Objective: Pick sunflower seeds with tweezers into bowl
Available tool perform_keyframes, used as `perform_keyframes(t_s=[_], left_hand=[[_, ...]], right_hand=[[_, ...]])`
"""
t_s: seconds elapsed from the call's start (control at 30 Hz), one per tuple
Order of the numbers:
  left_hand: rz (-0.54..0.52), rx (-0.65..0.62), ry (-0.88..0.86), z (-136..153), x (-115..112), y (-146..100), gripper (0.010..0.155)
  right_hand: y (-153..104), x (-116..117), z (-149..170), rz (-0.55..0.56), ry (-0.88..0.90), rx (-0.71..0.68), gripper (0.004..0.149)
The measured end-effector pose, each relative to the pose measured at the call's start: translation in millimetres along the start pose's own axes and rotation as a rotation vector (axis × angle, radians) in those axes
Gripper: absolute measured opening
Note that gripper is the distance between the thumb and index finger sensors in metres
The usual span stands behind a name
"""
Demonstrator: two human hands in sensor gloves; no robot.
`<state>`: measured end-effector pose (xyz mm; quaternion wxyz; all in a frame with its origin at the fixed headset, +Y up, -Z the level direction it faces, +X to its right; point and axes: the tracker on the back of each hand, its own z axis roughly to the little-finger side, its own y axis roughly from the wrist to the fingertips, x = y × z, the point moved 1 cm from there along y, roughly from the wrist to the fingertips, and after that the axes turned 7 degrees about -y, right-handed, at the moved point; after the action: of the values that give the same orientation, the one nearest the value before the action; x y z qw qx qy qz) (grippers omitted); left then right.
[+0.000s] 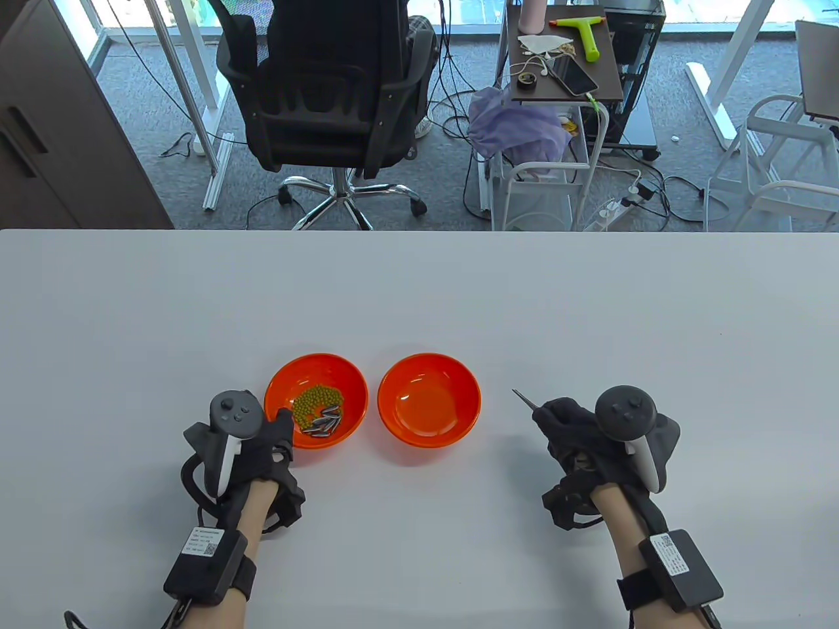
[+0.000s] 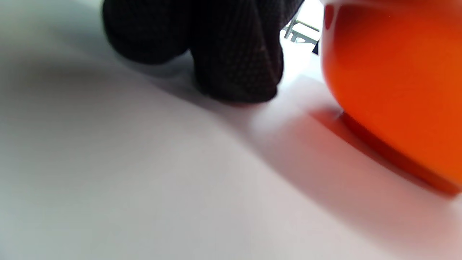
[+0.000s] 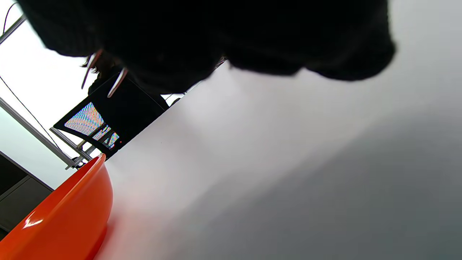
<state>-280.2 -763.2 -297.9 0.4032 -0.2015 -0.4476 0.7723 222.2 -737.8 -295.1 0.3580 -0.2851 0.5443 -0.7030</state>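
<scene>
Two orange bowls stand side by side on the white table. The left bowl point(image 1: 316, 400) holds green beans point(image 1: 316, 399) and several striped sunflower seeds point(image 1: 324, 422). The right bowl point(image 1: 429, 400) is empty. My left hand point(image 1: 275, 436) rests on the table against the left bowl's near-left rim; in the left wrist view its fingers point(image 2: 234, 54) touch the table beside the bowl's wall point(image 2: 393, 90). My right hand point(image 1: 567, 426) grips metal tweezers point(image 1: 524, 398), tips pointing up-left, to the right of the empty bowl. The two prongs point(image 3: 104, 74) show in the right wrist view.
An office chair point(image 1: 328, 98) and a cart with a phone point(image 1: 577, 77) and a green scraper stand beyond the table's far edge. The empty bowl's wall point(image 3: 61, 216) shows at the lower left of the right wrist view.
</scene>
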Motion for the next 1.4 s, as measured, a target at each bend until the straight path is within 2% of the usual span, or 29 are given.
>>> perform_keyframes(t_s=[0.33,0.53,0.73,0.93,1.4], left_hand=[[0.048,0.058,-0.212,11.9,-3.0,4.4,0.058],[0.039,0.049,-0.234,13.7,4.9,3.6,0.054],[0.032,0.001,-0.252,11.6,17.8,-1.5,0.052],[0.078,-0.079,-0.28,3.4,29.2,-14.1,0.052],[0.177,-0.252,-0.225,-19.1,23.6,-38.6,0.05]], right_hand=[[-0.2,3.7,-0.8,-0.016,-0.037,-0.001,0.047],[0.0,4.3,-1.1,-0.015,-0.043,-0.003,0.047],[0.3,3.0,-1.0,0.007,-0.033,-0.005,0.046],[-1.1,1.2,-2.8,0.026,-0.019,-0.016,0.046],[-13.7,1.0,-20.7,0.062,-0.023,-0.083,0.045]])
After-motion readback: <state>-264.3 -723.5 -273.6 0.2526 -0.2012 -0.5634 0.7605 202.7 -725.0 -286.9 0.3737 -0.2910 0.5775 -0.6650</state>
